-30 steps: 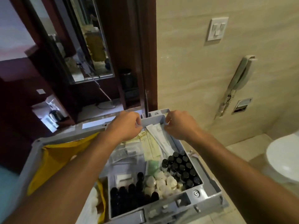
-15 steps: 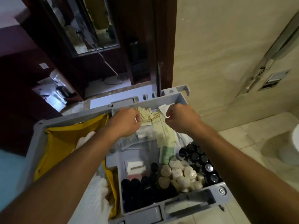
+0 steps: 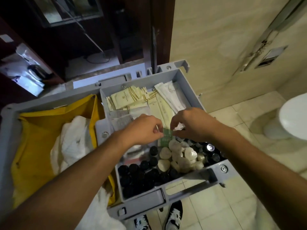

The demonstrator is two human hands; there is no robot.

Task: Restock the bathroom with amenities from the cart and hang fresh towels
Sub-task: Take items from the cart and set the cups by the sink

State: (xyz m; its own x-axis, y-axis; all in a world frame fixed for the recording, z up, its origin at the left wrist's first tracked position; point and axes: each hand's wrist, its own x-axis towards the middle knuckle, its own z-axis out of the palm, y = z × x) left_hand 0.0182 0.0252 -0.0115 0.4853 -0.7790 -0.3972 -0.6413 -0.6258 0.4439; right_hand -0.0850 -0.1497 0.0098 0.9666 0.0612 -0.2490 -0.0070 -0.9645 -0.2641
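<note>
A green packet (image 3: 167, 136) is pinched at its edges by the left hand (image 3: 144, 128) and right hand (image 3: 191, 124). It is held over the grey cart tray (image 3: 186, 83), above round white soaps (image 3: 181, 155) and black-capped bottles (image 3: 137, 173).

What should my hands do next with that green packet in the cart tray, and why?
Probably lift the green packet straight up out of the tray. The left hand and right hand both seem to pinch its top edge, while its lower part sits among the round white soaps and dark bottle caps. A straight lift should free it without scattering them.
</note>
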